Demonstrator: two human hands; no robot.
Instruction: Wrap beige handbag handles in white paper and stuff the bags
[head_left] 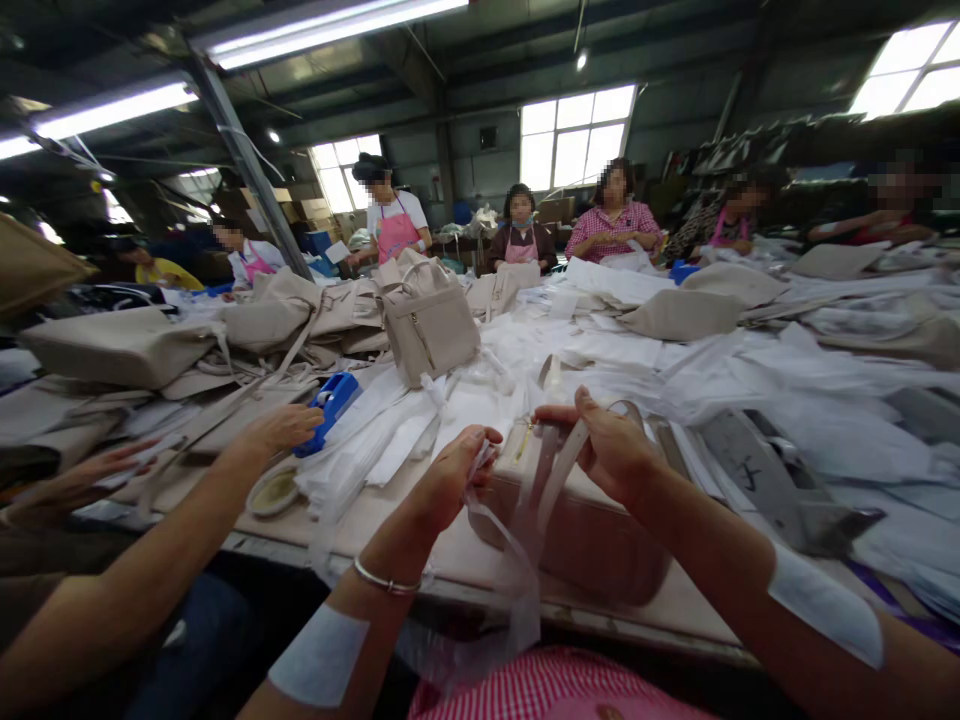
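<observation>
A beige bag [585,540] lies on the table edge in front of me, a yellow zip on its top. My right hand [611,450] is closed on the bag's strap [559,475], lifting it in a loop over the bag. To the left of the bag, my left hand [457,475] pinches a strip of clear, whitish plastic film [517,570] that hangs down past the table edge. The film passes in front of the bag's left side.
Another person's hands [285,430] are at the left, one by a blue tape dispenser [328,412]. A round tape roll [272,493] lies near. An upright beige bag [431,325], white sheets [622,350] and a grey dispenser [780,480] lie around. People sit and stand across the table.
</observation>
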